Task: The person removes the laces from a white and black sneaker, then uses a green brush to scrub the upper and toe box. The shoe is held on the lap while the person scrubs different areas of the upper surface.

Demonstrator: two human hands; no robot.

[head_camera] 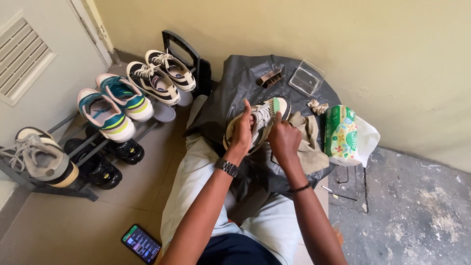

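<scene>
A grey and cream sneaker [262,120] with white laces lies over a small table draped in dark plastic sheeting [235,83]. My left hand [241,131] grips the sneaker's near side, thumb up. My right hand [283,137] holds a small green-backed brush [276,105] against the shoe's upper. A beige cloth [308,132] lies under and to the right of the shoe.
A brown brush [270,77], a clear plastic box [306,77], a crumpled tissue [317,106] and a green tissue pack [340,132] sit on the table. A shoe rack [73,162] with several pairs stands at left. A phone [141,243] lies on the floor.
</scene>
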